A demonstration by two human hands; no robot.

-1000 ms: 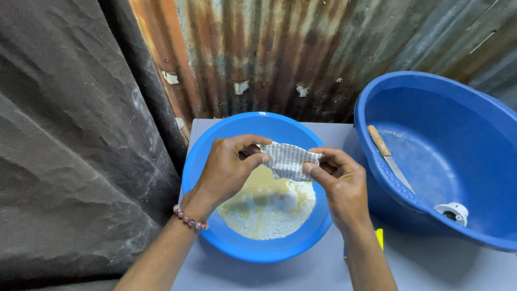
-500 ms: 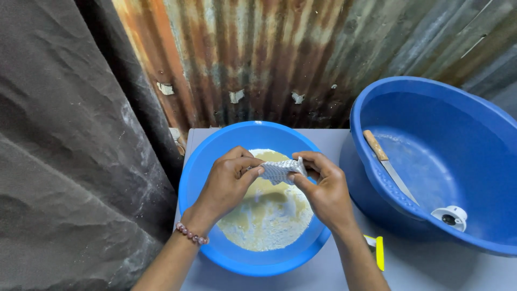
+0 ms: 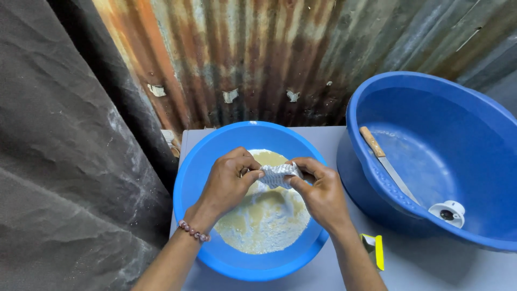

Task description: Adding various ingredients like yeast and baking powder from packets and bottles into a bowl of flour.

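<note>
Hands, two: left hand point(image 3: 229, 180) and right hand point(image 3: 321, 193) grip one paper packet point(image 3: 278, 175) over one bowl point(image 3: 194, 178).

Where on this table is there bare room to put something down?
Bare grey table shows in front of the big tub, right of the yellow packet. Crowded: both hands pinch a small packet over the flour bowl.
</note>
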